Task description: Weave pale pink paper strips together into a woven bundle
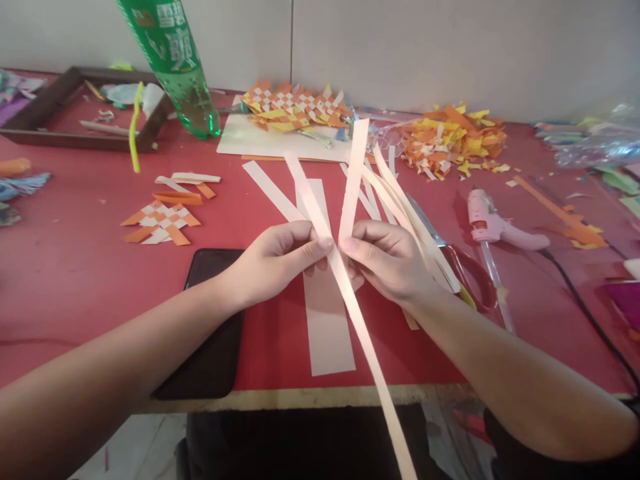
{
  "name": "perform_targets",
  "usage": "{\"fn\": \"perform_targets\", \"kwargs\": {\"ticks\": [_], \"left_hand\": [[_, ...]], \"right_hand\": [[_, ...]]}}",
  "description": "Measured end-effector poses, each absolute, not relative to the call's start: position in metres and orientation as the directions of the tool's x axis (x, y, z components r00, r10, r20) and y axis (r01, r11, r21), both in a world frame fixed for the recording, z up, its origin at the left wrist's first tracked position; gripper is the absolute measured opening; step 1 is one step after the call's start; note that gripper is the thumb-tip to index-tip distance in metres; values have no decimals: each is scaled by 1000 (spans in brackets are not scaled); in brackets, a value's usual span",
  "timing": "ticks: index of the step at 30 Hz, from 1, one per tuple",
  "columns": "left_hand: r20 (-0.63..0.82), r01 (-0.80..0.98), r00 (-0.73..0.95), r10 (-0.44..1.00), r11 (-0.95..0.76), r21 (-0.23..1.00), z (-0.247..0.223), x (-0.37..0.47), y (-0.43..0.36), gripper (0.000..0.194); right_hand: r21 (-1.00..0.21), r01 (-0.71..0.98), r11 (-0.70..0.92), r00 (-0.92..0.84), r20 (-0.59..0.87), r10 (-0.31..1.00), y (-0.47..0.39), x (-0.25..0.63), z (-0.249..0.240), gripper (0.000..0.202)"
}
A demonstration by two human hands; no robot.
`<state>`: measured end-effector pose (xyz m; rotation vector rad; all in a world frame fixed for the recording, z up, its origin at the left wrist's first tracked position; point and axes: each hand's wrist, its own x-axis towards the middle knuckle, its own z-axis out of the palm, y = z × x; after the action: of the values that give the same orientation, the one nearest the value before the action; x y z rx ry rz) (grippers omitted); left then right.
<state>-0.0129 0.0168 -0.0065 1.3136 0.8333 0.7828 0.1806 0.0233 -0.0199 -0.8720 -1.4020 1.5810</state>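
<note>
My left hand (287,257) pinches a long pale paper strip (363,317) between thumb and fingers; its lower end hangs past the table edge. A shorter pale strip (354,177) stands upright in my right hand (383,257), closed on it with thumb and fingertips. The two hands nearly meet over a wider piece of pale paper (330,333) lying on the red table. Behind my left hand a loose strip (270,190) slants across the table. Several more strips (415,207) lie around and behind my right hand, partly hidden by it.
A black phone (215,347) lies under my left forearm. Left are a woven orange-and-white paper piece (163,220), a green bottle (175,67) and a dark frame (75,137). Right are red-handled scissors (470,273) and a pink glue gun (500,223) with cord. Woven paper piles (450,140) sit behind.
</note>
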Motion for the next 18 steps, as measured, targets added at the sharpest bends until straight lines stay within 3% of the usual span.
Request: {"fn": "perform_targets", "kwargs": {"ticks": [4,9,18], "left_hand": [[-89,-3,582,808,112,994,-4,-14,16,26],[-127,33,568,813,132,991,-5,-13,16,19],[-108,-10,531,841,133,991,-7,-12,17,22]], "right_hand": [[-989,-125,-80,-419,-21,908,23,181,-19,21],[-982,-137,-131,-467,-53,882,22,183,-21,27],[-989,-140,-56,-456,14,890,22,182,-20,25]]}}
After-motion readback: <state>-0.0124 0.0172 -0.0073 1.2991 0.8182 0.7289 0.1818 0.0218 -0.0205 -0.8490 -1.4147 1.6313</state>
